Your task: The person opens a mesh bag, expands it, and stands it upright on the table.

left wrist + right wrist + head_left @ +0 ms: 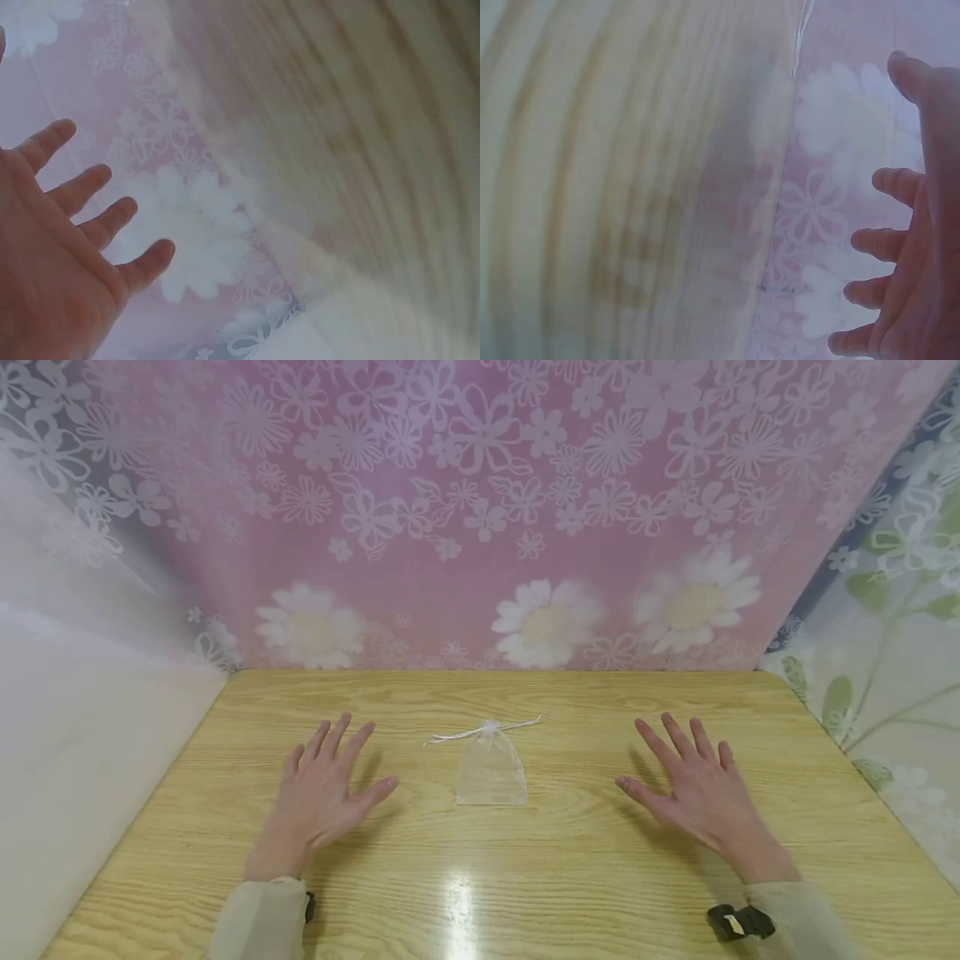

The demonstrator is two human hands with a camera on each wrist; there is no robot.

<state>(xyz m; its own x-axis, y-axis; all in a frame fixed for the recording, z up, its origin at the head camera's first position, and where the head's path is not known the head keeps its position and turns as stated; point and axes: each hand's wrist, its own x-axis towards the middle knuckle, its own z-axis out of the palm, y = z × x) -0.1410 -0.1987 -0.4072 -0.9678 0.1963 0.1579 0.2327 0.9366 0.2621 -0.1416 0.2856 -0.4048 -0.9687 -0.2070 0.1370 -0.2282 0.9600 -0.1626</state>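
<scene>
A small sheer white drawstring pouch point(492, 772) lies flat near the middle of the wooden table point(465, 852). Its neck is gathered, and the white cords stretch out to both sides. To the left of it, my left hand point(318, 797) is held with fingers spread and nothing in its grasp. On the other side, my right hand point(697, 797) mirrors it, fingers spread and holding nothing. Neither hand touches the pouch. Both wrist views show the hands, the left point(60, 247) and the right point(915, 247), with fingers extended above the tabletop.
A pink floral curtain point(420, 527) hangs along the table's far edge. Pale cloth point(90, 693) borders the left side, and leaf-patterned cloth point(892, 693) borders the right. A dark band point(738, 923) sits at the right wrist.
</scene>
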